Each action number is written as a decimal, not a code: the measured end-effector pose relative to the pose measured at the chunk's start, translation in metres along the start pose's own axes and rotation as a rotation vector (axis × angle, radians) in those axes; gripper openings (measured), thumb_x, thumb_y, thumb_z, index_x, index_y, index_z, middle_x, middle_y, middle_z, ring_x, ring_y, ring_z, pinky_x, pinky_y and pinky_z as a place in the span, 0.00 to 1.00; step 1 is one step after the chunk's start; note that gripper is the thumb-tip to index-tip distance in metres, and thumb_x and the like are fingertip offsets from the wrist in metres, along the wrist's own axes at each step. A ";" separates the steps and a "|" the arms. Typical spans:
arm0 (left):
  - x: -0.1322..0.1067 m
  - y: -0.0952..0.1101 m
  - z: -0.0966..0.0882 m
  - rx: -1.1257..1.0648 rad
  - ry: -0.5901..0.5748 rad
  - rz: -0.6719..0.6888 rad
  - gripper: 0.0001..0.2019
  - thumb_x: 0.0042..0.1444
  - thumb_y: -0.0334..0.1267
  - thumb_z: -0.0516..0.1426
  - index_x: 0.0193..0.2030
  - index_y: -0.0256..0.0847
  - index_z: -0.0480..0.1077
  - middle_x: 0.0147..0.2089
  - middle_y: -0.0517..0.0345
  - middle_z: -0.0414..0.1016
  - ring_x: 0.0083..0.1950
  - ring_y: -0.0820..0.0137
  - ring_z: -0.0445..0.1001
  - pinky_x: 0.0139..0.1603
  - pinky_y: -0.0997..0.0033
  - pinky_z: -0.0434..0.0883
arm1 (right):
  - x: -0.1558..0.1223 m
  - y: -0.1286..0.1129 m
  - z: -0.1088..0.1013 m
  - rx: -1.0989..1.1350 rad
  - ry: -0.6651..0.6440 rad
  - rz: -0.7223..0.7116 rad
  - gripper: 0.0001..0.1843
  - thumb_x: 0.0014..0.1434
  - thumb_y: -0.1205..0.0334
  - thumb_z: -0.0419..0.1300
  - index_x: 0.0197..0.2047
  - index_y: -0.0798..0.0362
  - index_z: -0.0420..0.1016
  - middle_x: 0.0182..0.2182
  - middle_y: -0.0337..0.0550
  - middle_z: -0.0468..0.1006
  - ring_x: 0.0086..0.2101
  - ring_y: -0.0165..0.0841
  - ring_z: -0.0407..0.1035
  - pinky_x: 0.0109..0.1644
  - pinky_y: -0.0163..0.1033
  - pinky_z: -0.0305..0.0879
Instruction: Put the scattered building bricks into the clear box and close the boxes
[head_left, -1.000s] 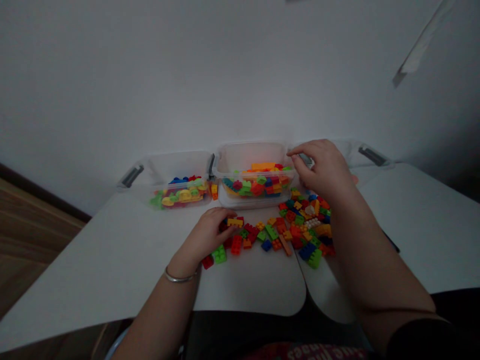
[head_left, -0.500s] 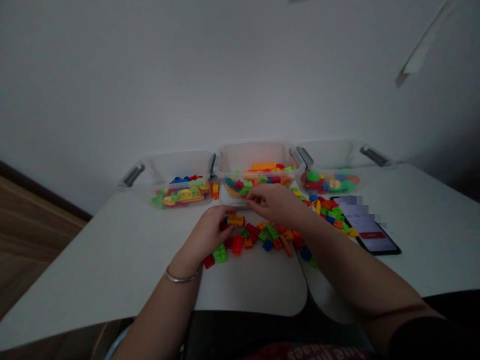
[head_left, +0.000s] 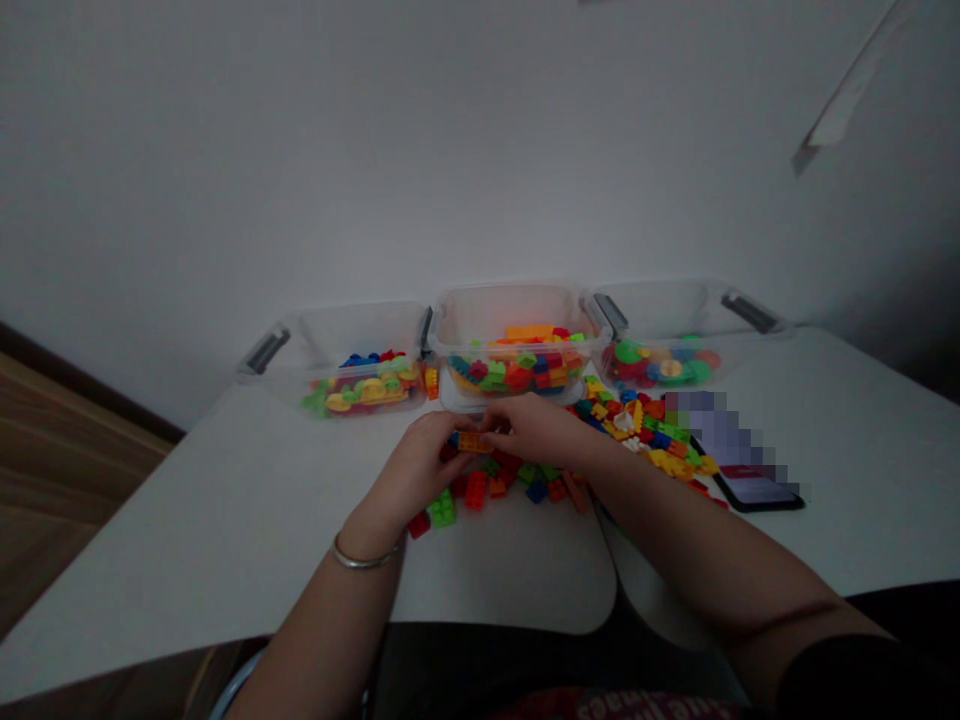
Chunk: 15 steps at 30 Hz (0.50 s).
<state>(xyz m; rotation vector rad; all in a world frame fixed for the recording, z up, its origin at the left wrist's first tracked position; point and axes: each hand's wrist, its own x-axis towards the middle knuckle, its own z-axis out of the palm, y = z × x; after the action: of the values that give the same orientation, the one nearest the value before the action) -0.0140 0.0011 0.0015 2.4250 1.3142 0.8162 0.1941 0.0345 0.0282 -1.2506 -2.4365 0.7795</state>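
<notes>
My left hand (head_left: 411,465), a metal bangle at its wrist, is closed around an orange toy brick (head_left: 470,441). A bit of blue shows beside that brick, between the fingers. My right hand (head_left: 536,430) meets it from the other side, thumb and fingers pinched at the brick's right end. Under both hands lies a loose pile of toy bricks: a red brick (head_left: 475,491), a green brick (head_left: 442,508) and a blue brick (head_left: 536,491) among them. My right hand and forearm cover part of the pile.
Three clear plastic bins stand along the wall: the left bin (head_left: 352,335), the middle bin (head_left: 517,305) and the right bin (head_left: 660,305), all holding coloured pieces. More bricks (head_left: 671,463) spread at the right, beside a phone (head_left: 757,490). The white table (head_left: 510,580) has a seam.
My right hand has come down and toward me from in front of the middle bin to the orange brick. My left hand has barely moved and keeps its hold.
</notes>
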 end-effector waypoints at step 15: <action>-0.004 -0.006 0.001 0.019 0.118 0.030 0.16 0.57 0.32 0.60 0.53 0.40 0.70 0.49 0.49 0.79 0.50 0.59 0.77 0.51 0.57 0.75 | 0.001 0.000 -0.001 0.356 0.003 -0.091 0.10 0.60 0.58 0.65 0.43 0.52 0.74 0.37 0.42 0.81 0.35 0.32 0.74 0.38 0.37 0.69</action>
<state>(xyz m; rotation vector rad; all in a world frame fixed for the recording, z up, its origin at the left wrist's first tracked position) -0.0187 0.0015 -0.0036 2.4507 1.3352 0.9730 0.1942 0.0361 0.0290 -0.9972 -2.2057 1.1220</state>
